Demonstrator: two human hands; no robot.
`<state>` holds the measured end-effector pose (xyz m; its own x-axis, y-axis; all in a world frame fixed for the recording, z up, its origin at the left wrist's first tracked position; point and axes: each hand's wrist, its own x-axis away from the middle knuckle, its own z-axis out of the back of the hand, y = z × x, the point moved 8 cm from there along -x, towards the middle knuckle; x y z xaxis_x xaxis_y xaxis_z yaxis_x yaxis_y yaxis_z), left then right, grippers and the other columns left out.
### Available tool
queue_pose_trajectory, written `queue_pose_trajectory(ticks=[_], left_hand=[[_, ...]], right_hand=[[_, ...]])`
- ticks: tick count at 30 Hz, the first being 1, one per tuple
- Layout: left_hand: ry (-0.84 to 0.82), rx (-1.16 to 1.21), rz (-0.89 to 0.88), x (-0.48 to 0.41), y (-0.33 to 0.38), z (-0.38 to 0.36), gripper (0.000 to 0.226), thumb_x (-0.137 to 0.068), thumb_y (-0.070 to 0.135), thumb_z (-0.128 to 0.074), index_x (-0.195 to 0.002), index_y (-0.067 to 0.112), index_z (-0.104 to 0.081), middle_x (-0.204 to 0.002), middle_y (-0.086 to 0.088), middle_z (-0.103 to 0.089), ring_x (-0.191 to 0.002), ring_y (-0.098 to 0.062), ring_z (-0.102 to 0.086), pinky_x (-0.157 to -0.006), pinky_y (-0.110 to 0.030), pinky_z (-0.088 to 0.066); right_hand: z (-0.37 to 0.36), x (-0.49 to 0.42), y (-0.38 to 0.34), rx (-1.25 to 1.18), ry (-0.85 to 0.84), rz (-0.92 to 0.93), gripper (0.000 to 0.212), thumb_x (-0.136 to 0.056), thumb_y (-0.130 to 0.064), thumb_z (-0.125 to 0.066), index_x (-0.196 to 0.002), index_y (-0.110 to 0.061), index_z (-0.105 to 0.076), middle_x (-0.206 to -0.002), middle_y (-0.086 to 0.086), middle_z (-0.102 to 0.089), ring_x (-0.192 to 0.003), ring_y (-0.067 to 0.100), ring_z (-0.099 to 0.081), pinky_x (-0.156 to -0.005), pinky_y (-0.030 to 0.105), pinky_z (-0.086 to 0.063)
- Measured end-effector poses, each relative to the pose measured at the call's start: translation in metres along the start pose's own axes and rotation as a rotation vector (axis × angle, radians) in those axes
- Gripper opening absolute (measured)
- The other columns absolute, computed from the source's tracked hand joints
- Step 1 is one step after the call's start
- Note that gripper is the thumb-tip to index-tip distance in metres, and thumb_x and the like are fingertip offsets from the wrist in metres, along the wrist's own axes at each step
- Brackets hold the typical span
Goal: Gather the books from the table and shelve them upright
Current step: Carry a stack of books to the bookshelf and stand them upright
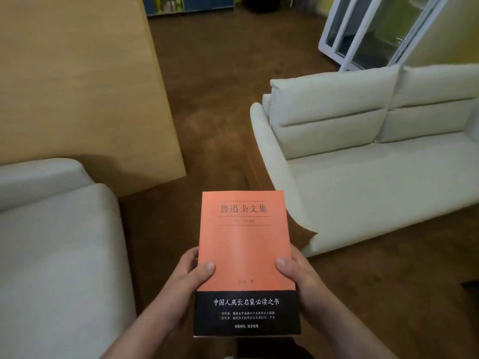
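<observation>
We are holding the book flat between sofas, left hand and right hand gripping its sides, thumbs on the cover. Title: 鲁迅杂文集; black band: 中国人成长启蒙必读之书.

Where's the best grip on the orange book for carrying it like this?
Probably the two long side edges of the orange book, low, just above its black band, one of the hands from each side: left hand, right hand, thumbs on the cover. It is broad, flat and face up.
</observation>
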<state>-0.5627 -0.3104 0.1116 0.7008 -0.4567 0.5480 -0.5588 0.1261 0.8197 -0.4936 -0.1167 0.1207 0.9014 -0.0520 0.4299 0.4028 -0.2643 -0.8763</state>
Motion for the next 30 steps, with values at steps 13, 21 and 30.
queue_pose_trajectory(ticks=[13, 21, 30], left_hand=[[0.095, 0.029, 0.011, -0.199, 0.148, 0.026, 0.13, -0.02, 0.076, -0.085, -0.134, 0.028, -0.046, -0.126, -0.006, -0.066, -0.111, -0.027, -0.068, -0.1, -0.049, -0.049], [0.133, 0.047, -0.01, -0.283, 0.222, 0.042, 0.127, -0.016, 0.074, -0.086, -0.127, 0.024, -0.052, -0.112, -0.005, -0.075, -0.101, -0.023, -0.073, -0.086, -0.038, -0.054], [0.119, 0.028, 0.04, -0.414, 0.295, 0.089, 0.145, -0.009, 0.075, -0.085, -0.137, 0.02, -0.044, -0.121, -0.01, -0.067, -0.111, -0.031, -0.064, -0.099, -0.05, -0.049]], right_hand=[[0.05, -0.245, -0.111, -0.004, -0.11, -0.1, 0.112, -0.048, -0.067, -0.091, -0.142, -0.025, -0.046, -0.127, 0.015, -0.069, -0.112, 0.036, -0.071, -0.101, 0.054, -0.055], [0.064, -0.344, -0.171, -0.038, -0.14, -0.08, 0.099, -0.054, -0.061, -0.088, -0.138, -0.024, -0.05, -0.123, 0.015, -0.071, -0.11, 0.036, -0.072, -0.095, 0.048, -0.058], [0.069, -0.485, -0.234, -0.012, -0.072, -0.048, 0.106, -0.049, -0.064, -0.091, -0.137, -0.02, -0.052, -0.126, 0.015, -0.071, -0.114, 0.037, -0.07, -0.101, 0.056, -0.054]])
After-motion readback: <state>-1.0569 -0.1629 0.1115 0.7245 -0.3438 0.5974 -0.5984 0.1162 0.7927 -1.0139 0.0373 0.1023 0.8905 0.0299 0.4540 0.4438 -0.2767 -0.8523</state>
